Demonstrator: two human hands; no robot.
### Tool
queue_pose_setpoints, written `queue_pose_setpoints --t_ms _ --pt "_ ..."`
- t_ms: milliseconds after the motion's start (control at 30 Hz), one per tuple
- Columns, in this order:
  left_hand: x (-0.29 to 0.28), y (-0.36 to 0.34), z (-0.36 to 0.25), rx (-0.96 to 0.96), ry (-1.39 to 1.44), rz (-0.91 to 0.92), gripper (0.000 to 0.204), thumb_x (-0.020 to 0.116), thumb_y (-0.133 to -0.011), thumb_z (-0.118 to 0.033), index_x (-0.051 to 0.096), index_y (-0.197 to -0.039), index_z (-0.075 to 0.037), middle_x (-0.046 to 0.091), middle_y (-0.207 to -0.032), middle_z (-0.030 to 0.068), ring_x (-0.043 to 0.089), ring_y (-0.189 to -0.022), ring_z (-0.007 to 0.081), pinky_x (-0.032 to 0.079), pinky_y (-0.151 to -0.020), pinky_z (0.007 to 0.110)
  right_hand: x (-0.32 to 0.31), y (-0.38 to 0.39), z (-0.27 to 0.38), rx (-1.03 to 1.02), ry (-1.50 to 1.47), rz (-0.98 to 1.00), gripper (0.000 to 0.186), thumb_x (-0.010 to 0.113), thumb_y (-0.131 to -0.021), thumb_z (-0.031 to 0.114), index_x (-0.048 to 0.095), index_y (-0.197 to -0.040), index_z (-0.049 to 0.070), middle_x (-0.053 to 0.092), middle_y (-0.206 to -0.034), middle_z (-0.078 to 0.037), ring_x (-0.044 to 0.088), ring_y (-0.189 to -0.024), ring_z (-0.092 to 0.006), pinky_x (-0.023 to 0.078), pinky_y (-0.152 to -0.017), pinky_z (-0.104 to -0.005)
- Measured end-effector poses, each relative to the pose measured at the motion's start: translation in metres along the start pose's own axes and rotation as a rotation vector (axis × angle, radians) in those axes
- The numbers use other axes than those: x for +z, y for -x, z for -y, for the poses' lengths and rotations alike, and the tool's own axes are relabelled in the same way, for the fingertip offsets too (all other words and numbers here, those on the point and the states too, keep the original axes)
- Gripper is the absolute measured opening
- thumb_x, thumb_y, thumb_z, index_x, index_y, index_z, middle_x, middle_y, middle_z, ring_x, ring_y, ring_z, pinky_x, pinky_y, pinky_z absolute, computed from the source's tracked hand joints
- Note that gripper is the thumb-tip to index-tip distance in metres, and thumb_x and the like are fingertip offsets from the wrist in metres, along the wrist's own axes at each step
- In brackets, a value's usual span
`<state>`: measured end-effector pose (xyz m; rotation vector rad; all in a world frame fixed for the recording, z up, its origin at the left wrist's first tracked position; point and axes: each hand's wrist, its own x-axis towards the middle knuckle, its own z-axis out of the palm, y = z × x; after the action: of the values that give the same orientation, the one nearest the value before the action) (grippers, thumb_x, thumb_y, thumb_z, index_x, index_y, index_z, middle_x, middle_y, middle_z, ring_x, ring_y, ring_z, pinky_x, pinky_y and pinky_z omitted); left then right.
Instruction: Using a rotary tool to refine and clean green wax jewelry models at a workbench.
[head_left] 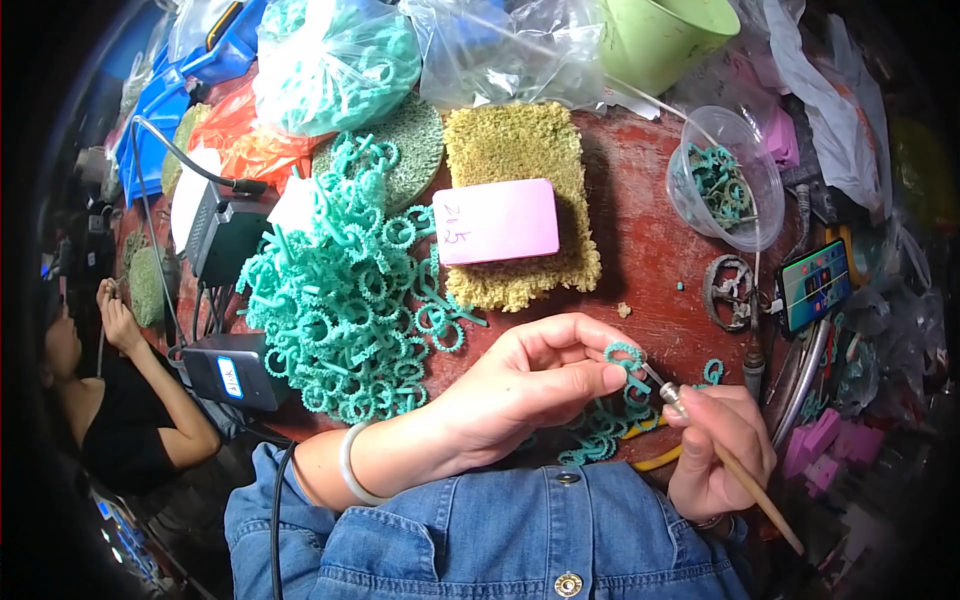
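Note:
My left hand (pixel 530 375) pinches a small turquoise ridged ring piece (pixel 623 353) between thumb and fingers, near the middle right. My right hand (pixel 715 445) grips a wooden-handled tool (pixel 750 485) like a pen; its thin metal tip meets or nearly meets the piece, and I cannot tell which. More turquoise pieces (pixel 590 440) lie below and behind my hands, by yellow-handled tools (pixel 655 460). A big heap of the same pieces (pixel 330 330) sits to the left. Beyond my hands a pink block (pixel 495 215) rests on a yellow textured mat (pixel 515 135).
A bag of turquoise pieces (pixel 335 60) and a green bucket (pixel 660 30) stand at the back. To the right are a clear tub (pixel 722 195), a lit phone (pixel 810 285) and cables. Black boxes (pixel 220 375) stand left. Another person (pixel 140 420) works at far left.

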<state>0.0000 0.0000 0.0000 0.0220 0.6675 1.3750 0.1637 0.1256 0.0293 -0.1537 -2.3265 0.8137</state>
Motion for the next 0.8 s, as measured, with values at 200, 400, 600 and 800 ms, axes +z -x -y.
queue_pose_setpoints --t_ms 200,400,600,800 --pt "0.006 0.000 0.004 0.082 -0.126 -0.013 0.020 0.061 -0.091 -0.006 0.060 -0.111 -0.005 0.064 -0.100 -0.0002 0.054 -0.079 0.0009 0.042 -0.066 0.016 -0.001 0.014 0.009 0.318 -0.088 -0.156 0.017 0.063 -0.088 0.003 0.059 -0.102 -0.006 0.067 -0.078 -0.012 0.062 -0.061 -0.0183 0.050 -0.056 -0.0249" --pt "0.005 0.001 0.003 0.203 -0.391 -0.007 0.022 0.063 -0.089 -0.003 0.061 -0.110 -0.001 0.063 -0.097 -0.0005 0.051 -0.080 0.0022 0.043 -0.075 0.019 0.010 0.006 0.007 0.556 -0.320 -0.055 0.028 0.071 -0.078 -0.005 0.057 -0.102 -0.003 0.062 -0.088 -0.010 0.062 -0.078 -0.0128 0.050 -0.071 -0.0232" --pt "0.003 0.000 0.006 0.246 -0.432 -0.010 0.022 0.063 -0.088 -0.002 0.061 -0.110 -0.001 0.062 -0.101 0.0003 0.049 -0.078 0.0015 0.042 -0.075 0.019 0.012 0.008 0.007 0.581 -0.396 -0.041 0.030 0.070 -0.077 -0.008 0.055 -0.103 -0.003 0.061 -0.089 -0.009 0.061 -0.081 -0.0109 0.049 -0.073 -0.0219" --pt "0.010 -0.001 0.004 0.272 -0.392 0.030 0.038 0.065 -0.086 0.001 0.055 -0.123 -0.002 0.062 -0.108 0.0022 0.044 -0.071 0.0011 0.043 -0.076 0.020 0.011 0.008 0.006 0.451 -0.193 -0.067 0.031 0.072 -0.074 -0.007 0.056 -0.100 -0.002 0.062 -0.085 -0.009 0.061 -0.074 -0.0141 0.048 -0.068 -0.0233"
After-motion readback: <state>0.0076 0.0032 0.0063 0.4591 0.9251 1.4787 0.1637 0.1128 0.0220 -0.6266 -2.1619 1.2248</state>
